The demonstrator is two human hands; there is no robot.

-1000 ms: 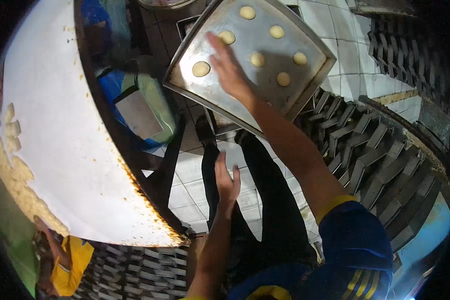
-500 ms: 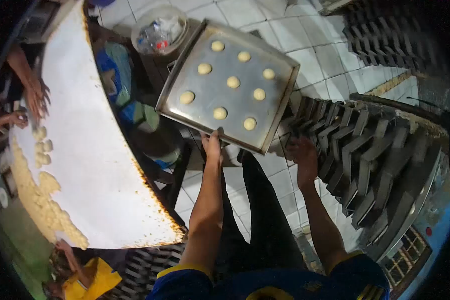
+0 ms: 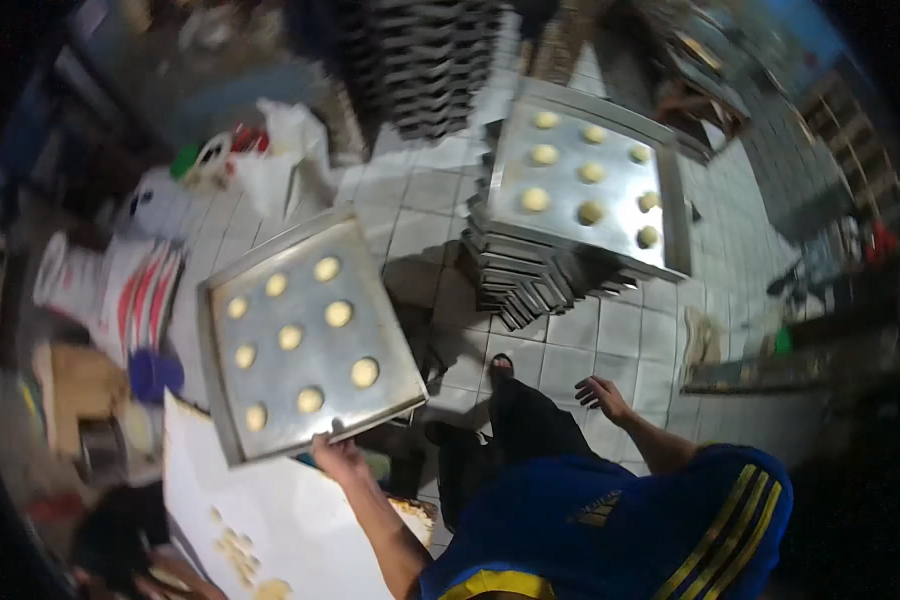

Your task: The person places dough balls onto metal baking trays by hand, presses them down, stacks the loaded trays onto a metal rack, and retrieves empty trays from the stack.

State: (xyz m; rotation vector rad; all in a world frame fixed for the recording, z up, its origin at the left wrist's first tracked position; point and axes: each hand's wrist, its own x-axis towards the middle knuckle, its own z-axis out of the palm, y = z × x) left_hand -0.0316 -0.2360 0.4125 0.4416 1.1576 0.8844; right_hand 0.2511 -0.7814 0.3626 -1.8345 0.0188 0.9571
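My left hand [image 3: 340, 457] grips the near edge of a square metal baking tray [image 3: 270, 375]. On that tray sit several pale round dough balls [image 3: 290, 337], spaced apart. It is held out to the left, its near corner over the white table [image 3: 270, 500]. My right hand [image 3: 603, 396] hangs in the air over the tiled floor, fingers stretched, holding nothing. Ahead of it, a second baking tray [image 3: 570, 220] with several dough balls rests on top of a tall stack of trays [image 3: 525, 285].
Another high tray stack [image 3: 435, 70] stands at the back. Printed sacks [image 3: 140, 300] and a white plastic bag [image 3: 280, 165] lie to the left. Small dough pieces [image 3: 235, 555] lie on the table, beside another person's arm [image 3: 175, 575]. Shelving [image 3: 840, 120] stands far right.
The view has turned, bringing the tray-topped stack into sight. My left hand still holds its tray, now further left in view. My right hand is away from the stacked trays it was beside.
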